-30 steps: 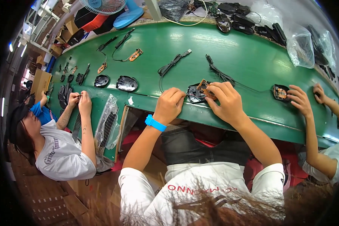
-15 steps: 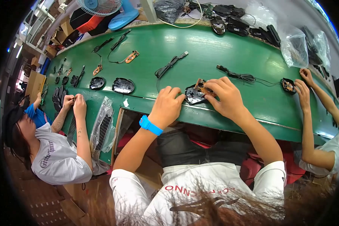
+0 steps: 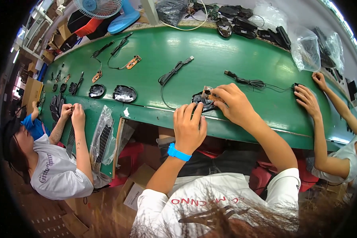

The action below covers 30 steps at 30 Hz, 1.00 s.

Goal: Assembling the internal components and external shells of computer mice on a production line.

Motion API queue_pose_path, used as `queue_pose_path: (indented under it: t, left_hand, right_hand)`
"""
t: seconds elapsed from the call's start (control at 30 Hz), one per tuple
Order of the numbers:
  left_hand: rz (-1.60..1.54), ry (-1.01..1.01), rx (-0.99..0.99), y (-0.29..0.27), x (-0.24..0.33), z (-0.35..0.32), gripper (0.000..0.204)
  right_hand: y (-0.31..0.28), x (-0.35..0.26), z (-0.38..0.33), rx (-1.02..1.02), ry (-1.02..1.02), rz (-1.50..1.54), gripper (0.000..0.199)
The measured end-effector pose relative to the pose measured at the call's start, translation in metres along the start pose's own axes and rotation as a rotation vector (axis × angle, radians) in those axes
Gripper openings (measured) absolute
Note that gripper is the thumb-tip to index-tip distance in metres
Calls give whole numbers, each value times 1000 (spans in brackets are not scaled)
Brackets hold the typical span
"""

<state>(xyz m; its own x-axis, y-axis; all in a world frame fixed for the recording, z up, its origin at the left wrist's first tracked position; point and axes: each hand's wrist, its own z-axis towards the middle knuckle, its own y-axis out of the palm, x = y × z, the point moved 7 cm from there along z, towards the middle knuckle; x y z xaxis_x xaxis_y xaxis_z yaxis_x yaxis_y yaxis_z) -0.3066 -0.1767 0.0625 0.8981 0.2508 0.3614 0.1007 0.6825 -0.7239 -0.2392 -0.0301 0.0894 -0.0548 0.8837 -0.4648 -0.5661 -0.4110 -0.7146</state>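
Observation:
A black computer mouse base (image 3: 197, 97) lies near the table's front edge. Over it, my right hand (image 3: 235, 104) pinches an orange-brown circuit board (image 3: 206, 93), which stands tilted up from the base. My left hand (image 3: 189, 126), with a blue watch (image 3: 179, 152) on its wrist, reaches up from below; its fingers are stretched out, and their tips rest at the base's near left edge. A coiled black USB cable (image 3: 171, 77) lies to the left, its wire running to the base. How the board sits inside is partly hidden by my fingers.
On the left lie mouse shells (image 3: 124, 93), loose boards with cables (image 3: 133, 62) and a bagged keyboard (image 3: 102, 139). Co-workers (image 3: 57, 166) work on both sides; the right one's hand (image 3: 308, 100) covers a mouse part. A fan (image 3: 123, 18) and plastic bags (image 3: 305, 49) line the back.
My left hand has shifted right and nearer to me, its fingers opening out below the mouse base. The board has tilted more upright in my right hand. The whole view has shifted slightly.

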Motion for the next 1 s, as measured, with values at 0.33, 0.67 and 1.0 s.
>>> queue_pose_path:
  t: [0.33,0.67,1.0]
  left_hand:
    - [41,-63,-29,7,1,-3,36]
    - [38,-70,-74,8,-4,-5,34]
    - [-9,-66,-109,6,-10,-8,39]
  right_hand:
    - [6,5,2,-90,-96,49,32]
    - [14,-1,14,-233,-270,39,23]
    - [34,-4,15,-495,-334,-202,31]
